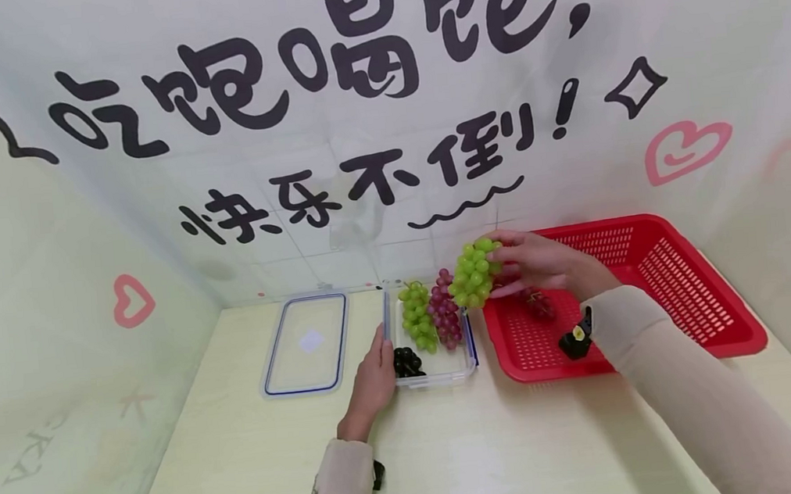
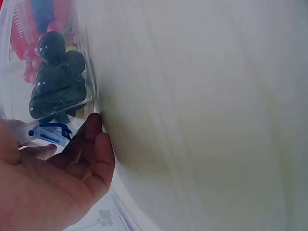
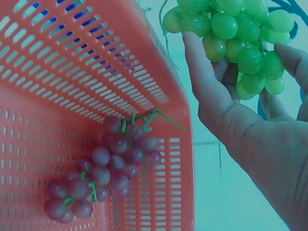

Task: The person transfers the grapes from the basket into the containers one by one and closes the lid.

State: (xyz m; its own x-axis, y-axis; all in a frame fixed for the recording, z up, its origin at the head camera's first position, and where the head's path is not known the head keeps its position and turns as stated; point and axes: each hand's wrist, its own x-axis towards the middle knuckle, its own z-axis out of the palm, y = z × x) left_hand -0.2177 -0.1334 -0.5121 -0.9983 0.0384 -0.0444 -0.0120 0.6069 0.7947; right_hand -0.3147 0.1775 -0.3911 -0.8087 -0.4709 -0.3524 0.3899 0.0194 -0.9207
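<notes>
My right hand (image 1: 534, 262) holds a bunch of green grapes (image 1: 474, 273) above the right edge of a clear plastic food container (image 1: 442, 378). In the right wrist view, the thumb and fingers lie around these green grapes (image 3: 236, 29). At the container's left side, my left hand (image 1: 373, 378) grips the wall near a blue-edged clip (image 2: 48, 132). Inside the container are another green bunch (image 1: 417, 316), a purple-red bunch (image 1: 445, 313) and some black grapes (image 1: 407, 362). The left wrist view shows the black grapes (image 2: 55, 77) through the clear wall.
A red perforated basket (image 1: 722, 348) stands to the right, with a red grape bunch (image 3: 106, 168) inside. Left of the container, a clear lid with a blue seal (image 1: 305, 343) lies flat on the pale table (image 1: 456, 453). A printed white backdrop (image 1: 332, 166) rises behind.
</notes>
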